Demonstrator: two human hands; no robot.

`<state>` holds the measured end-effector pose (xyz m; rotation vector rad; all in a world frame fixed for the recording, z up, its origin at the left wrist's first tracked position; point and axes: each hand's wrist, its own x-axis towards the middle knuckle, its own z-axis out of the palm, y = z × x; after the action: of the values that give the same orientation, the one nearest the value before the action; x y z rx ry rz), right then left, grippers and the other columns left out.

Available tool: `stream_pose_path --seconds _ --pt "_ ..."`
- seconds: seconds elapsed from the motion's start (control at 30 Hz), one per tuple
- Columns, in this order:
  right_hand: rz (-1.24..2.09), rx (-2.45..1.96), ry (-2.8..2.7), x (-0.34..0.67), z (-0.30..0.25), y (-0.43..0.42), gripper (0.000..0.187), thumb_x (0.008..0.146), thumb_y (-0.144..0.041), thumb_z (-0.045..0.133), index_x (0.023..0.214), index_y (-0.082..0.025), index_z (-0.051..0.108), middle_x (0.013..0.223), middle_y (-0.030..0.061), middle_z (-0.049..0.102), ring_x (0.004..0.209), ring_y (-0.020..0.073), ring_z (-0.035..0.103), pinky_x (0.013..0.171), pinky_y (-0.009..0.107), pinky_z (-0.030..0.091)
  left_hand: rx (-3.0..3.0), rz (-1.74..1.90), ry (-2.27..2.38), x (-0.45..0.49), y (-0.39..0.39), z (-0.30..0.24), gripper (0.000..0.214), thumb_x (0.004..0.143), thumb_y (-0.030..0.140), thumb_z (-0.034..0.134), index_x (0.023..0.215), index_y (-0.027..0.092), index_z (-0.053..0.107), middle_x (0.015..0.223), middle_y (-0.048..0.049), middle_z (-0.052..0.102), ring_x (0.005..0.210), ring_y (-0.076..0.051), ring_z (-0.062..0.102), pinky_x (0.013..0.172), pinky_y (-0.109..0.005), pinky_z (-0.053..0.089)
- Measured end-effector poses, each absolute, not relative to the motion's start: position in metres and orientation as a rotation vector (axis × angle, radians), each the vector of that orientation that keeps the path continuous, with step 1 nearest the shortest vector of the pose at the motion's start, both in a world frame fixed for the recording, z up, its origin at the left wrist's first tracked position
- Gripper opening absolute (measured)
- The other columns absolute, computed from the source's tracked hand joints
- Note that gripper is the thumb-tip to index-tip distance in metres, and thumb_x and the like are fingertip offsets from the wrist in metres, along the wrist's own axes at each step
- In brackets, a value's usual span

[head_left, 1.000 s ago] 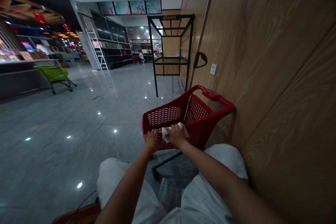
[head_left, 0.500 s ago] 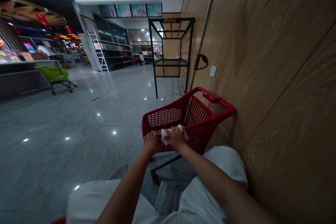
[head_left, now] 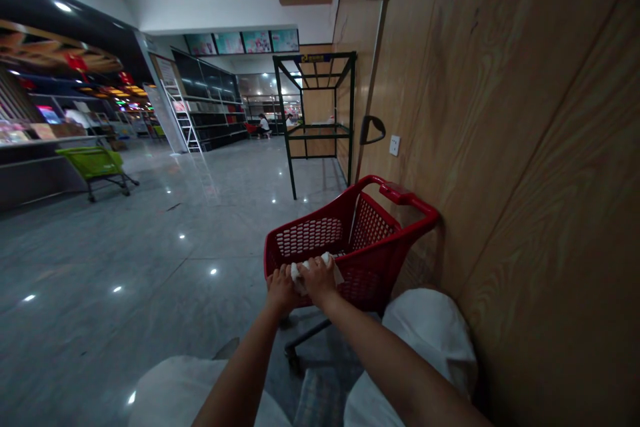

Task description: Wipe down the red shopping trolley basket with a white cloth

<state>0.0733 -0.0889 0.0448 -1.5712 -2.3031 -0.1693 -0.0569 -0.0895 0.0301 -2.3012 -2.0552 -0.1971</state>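
Note:
A red shopping cart (head_left: 373, 257) with perforated basket sides stands in front of my knees, its handle end toward the wooden wall. My left hand (head_left: 283, 288) grips the near rim of the basket close to its front corner, fingers curled over the edge. Just to the right, my right hand (head_left: 319, 280) is closed over a white cloth (head_left: 301, 272) and presses it on the same rim. Part of the cloth hangs down the outer side below that hand. The two hands are almost touching.
The wooden wall (head_left: 500, 147) runs along my right. A dark metal rack (head_left: 320, 130) stands behind the cart, beside a long-handled tool (head_left: 373, 130) leaning on the wall. Farther left are a green cart (head_left: 95, 163), a white ladder (head_left: 185, 123), and a crouching person (head_left: 263, 125).
My right hand has slid left along the rim with the white cloth, closer to my left hand. My left hand keeps its hold. The view has tilted up slightly.

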Motion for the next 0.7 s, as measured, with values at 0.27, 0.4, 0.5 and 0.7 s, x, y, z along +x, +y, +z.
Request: stream_pose_path --seconds 0.27,0.4,0.5,0.7 --pt "-0.347 -1.5 -2.546 0.207 0.08 -0.073 0.034 0.093 -0.024 0.043 0.122 -0.029 0.06 0.102 0.008 0.067 0.094 0.0204 0.055 0.09 0.037 0.028 -2.317 -0.19 -2.041 -0.058 -0.089 0.031 0.053 0.07 0.027 0.055 0.121 0.017 0.043 0.129 -0.0126 0.049 0.113 -0.028 0.046 0.094 -0.039 0.035" --pt "-0.579 -1.581 -2.444 0.273 0.097 -0.075 0.033 0.091 -0.023 0.044 0.119 -0.026 0.063 0.103 0.0104 0.067 0.098 0.0233 0.053 0.093 0.04 0.024 -2.301 -0.217 -2.048 -0.053 -0.089 0.033 0.051 0.07 0.024 0.054 0.119 0.018 0.043 0.128 -0.0119 0.048 0.114 -0.028 0.045 0.094 -0.039 0.034" --pt "-0.612 -1.652 -2.308 0.27 0.093 -0.078 0.031 0.091 -0.026 0.045 0.115 -0.027 0.065 0.104 0.0094 0.066 0.102 0.0253 0.052 0.097 0.046 0.019 -2.285 -0.208 -2.066 -0.05 -0.089 0.035 0.05 0.068 0.023 0.054 0.117 0.017 0.044 0.127 -0.0127 0.048 0.113 -0.029 0.044 0.092 -0.039 0.034" --pt "-0.317 -1.629 -2.297 0.169 0.061 -0.086 0.034 0.094 -0.026 0.039 0.121 -0.031 0.059 0.109 0.0066 0.064 0.106 0.0252 0.049 0.1 0.054 0.013 -2.29 -0.21 -2.073 -0.049 -0.089 0.033 0.049 0.071 0.029 0.055 0.117 0.017 0.044 0.126 -0.0132 0.048 0.113 -0.029 0.045 0.094 -0.04 0.033"
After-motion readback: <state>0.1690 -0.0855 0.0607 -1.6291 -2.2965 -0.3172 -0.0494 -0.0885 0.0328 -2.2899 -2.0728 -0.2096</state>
